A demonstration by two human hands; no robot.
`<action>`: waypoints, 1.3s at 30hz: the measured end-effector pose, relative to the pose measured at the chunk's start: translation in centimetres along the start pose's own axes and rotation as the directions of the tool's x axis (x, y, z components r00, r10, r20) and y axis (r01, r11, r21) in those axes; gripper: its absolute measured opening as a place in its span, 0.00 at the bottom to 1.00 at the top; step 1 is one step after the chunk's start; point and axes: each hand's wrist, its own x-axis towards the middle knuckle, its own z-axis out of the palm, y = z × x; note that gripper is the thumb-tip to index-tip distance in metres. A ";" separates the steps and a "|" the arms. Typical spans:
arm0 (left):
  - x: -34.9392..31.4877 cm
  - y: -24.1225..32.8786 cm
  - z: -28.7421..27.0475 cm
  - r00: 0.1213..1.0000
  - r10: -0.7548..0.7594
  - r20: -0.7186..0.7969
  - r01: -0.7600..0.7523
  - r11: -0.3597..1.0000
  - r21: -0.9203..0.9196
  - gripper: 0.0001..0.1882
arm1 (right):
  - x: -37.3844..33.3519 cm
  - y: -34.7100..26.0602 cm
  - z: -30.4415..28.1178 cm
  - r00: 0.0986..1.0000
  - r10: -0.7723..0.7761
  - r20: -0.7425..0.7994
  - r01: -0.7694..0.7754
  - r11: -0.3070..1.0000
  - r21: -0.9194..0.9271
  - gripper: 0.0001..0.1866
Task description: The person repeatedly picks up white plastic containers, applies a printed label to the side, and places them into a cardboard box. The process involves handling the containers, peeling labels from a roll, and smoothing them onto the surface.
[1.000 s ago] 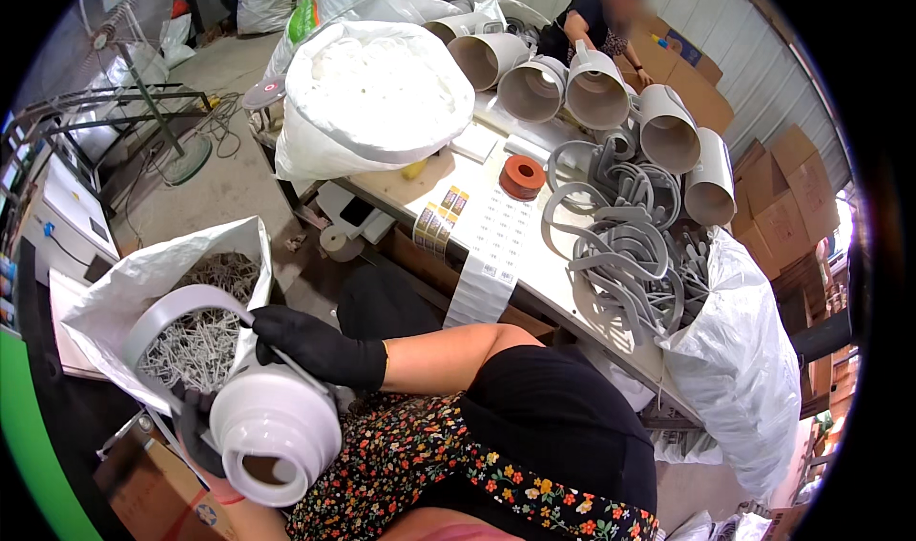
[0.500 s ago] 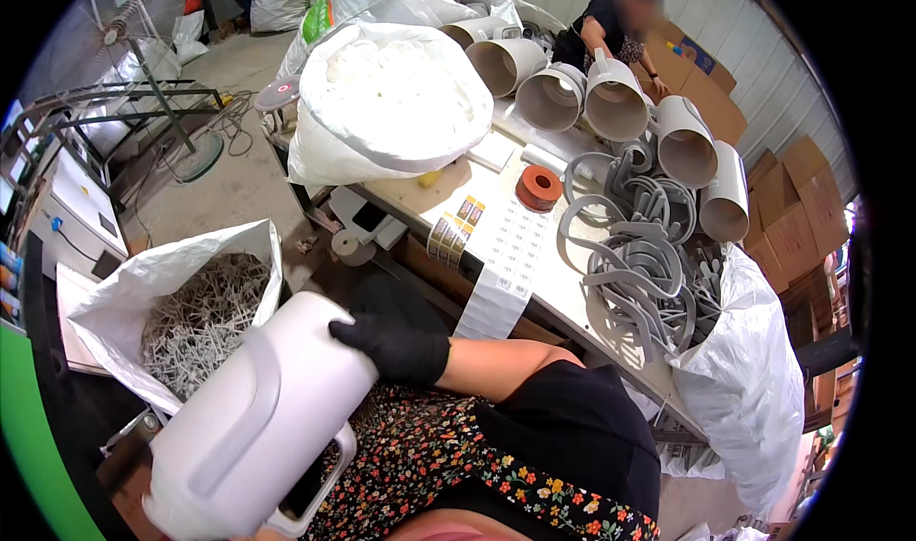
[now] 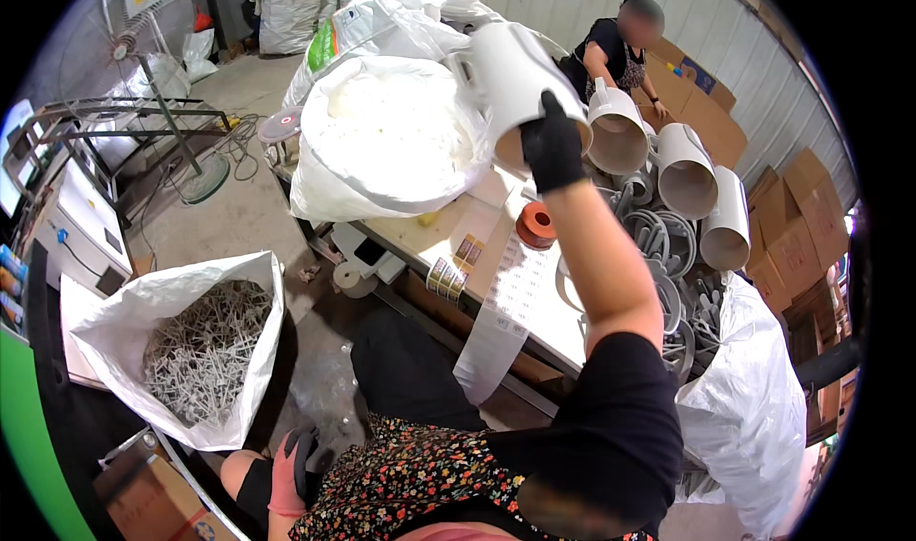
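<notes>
In my black-gloved right hand (image 3: 553, 150), a white plastic jug (image 3: 520, 69) with a side handle is held by its rim, its open end facing me. The arm reaches far over the table, where the jug is among other white jugs (image 3: 615, 112) lying on their sides in a row. The fingers inside the rim are partly hidden. Low at the left, my left hand (image 3: 289, 469), in a pink and dark glove, rests by my thigh with bent fingers and nothing visible in it.
A large white sack (image 3: 329, 174) stands on the table (image 3: 405, 240), near an orange tape roll (image 3: 537, 224) and label sheets (image 3: 496, 336). Grey curved handles (image 3: 673, 240) lie at right. A sack of small grey parts (image 3: 215, 360) sits at left. A co-worker (image 3: 606, 50) works behind the jugs.
My right hand has carried the jug from beside my lap, up and away to the row at the far side of the table. My left hand has come into view at the lower left.
</notes>
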 end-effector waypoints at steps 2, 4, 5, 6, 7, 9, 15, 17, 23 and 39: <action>-0.4 -2.2 0.5 0.999 -0.034 -0.012 0.033 0.998 -0.061 0.16 | 5.8 -0.3 0.9 0.992 -0.099 -0.083 0.090 0.991 -0.103 0.22; 0.1 -1.2 0.7 0.988 -0.150 -0.033 0.137 0.959 -0.250 0.15 | 9.2 -0.8 1.1 0.967 -0.254 -0.020 0.245 0.948 -0.205 0.18; 0.1 -0.6 0.5 0.981 -0.188 -0.045 0.167 0.942 -0.290 0.15 | 10.0 -0.5 1.2 0.947 -0.308 0.090 0.320 0.920 -0.225 0.16; 0.3 -0.1 0.2 0.974 -0.218 -0.058 0.187 0.925 -0.331 0.14 | 10.4 0.4 1.2 0.922 -0.306 0.239 0.363 0.898 -0.248 0.15; -0.1 0.5 -0.6 0.968 -0.238 -0.081 0.201 0.927 -0.318 0.14 | 9.2 2.8 1.6 0.898 -0.226 0.377 0.348 0.890 -0.294 0.13; -2.1 -0.7 -2.0 0.992 -0.037 -0.121 0.060 0.980 0.189 0.13 | 4.0 9.6 1.9 0.830 0.063 0.555 0.267 0.828 -0.493 0.13; -11.0 -5.7 -5.5 0.849 -0.065 -0.525 0.360 0.798 0.483 0.16 | -24.0 20.5 3.8 0.380 0.863 0.332 -0.582 0.503 -0.640 0.15; -15.9 -10.6 -6.6 0.700 -0.287 -0.654 0.484 0.864 0.138 0.20 | -31.7 24.3 -0.4 0.231 0.878 0.418 -0.676 0.454 -0.580 0.16; -34.4 -20.4 -2.4 -0.128 -0.824 -0.552 0.320 0.492 -0.810 0.27 | -44.4 29.4 -9.8 -0.318 0.712 0.626 -0.050 0.647 -0.761 0.14; -52.6 -19.4 6.5 -0.651 -0.450 -0.611 0.595 0.197 -0.779 0.37 | -44.2 31.3 -11.1 -0.272 0.783 0.560 0.307 0.622 -0.720 0.12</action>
